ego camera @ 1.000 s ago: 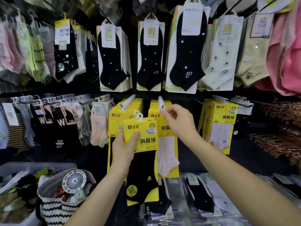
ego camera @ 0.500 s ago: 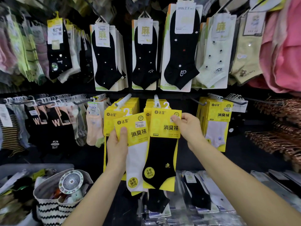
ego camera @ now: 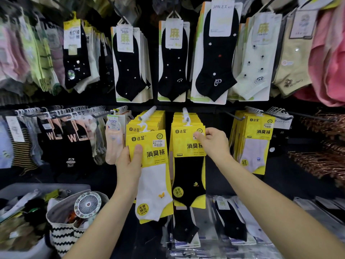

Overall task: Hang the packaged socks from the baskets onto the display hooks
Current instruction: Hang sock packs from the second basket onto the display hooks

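Note:
My left hand [ego camera: 128, 165] grips a yellow-carded pack of white socks [ego camera: 151, 176] by its left edge, in front of the left hook [ego camera: 148, 114], which carries a stack of yellow packs. My right hand [ego camera: 214, 143] pinches the top right of a yellow-carded pack of black socks [ego camera: 188, 174]. That pack's white hanger sits on the middle hook [ego camera: 185, 114], in front of another yellow stack.
A third yellow stack [ego camera: 255, 139] hangs to the right. Rows of other socks fill the hooks above and to the left. A zigzag-patterned basket [ego camera: 63, 232] with a small fan and a grey bin [ego camera: 28, 191] stand at lower left. Bagged socks lie on the shelf below.
My right hand took the black-sock pack from the left hand's bundle and carried it up onto the middle hook. The left hand keeps the white-sock pack, raised slightly.

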Motion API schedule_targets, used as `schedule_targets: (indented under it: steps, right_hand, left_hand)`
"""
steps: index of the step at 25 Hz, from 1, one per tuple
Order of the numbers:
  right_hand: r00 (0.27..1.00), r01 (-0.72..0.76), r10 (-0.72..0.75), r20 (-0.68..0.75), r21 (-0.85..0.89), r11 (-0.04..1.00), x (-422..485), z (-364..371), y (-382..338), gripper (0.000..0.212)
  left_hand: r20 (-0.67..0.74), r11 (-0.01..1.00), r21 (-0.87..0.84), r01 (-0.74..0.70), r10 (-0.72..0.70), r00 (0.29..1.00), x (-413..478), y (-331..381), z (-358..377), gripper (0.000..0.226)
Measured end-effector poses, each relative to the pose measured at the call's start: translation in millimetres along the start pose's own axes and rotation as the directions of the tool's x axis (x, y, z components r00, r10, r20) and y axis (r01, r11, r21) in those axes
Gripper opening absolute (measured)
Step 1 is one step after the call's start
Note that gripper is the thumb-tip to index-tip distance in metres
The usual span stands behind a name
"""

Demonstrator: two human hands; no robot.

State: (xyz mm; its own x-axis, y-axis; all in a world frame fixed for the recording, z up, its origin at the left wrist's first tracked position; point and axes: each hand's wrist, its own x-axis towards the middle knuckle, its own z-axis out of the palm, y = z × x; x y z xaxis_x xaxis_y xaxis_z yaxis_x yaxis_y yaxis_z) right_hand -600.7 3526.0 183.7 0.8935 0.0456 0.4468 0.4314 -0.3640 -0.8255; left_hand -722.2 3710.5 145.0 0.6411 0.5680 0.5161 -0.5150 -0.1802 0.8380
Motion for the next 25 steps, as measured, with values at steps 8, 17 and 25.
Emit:
schedule_targets:
  steps: [8,17,25]
  right_hand:
    - [0.991,0.125,-0.131,0.029,0.160,0.979,-36.9,0.3,10.5,0.022]
    - [0.997,0.026,-0.047,0.059,0.309,0.951,-36.2,-9.1,13.4,0.015]
    - [0.996,-0.021,0.005,0.094,0.176,0.984,-12.8,-9.7,1.2,0.018]
  left_hand:
    - [0.092,0.995,-0.012,0.095,-0.094,0.991,-6.9,-3.2,27.0,0.014]
    - [0.179,0.986,0.086,0.144,-0.158,0.971,-17.5,-5.6,59.3,0.023]
    - [0.183,0.980,0.110,0.168,-0.186,0.965,-15.8,-7.2,60.8,0.027]
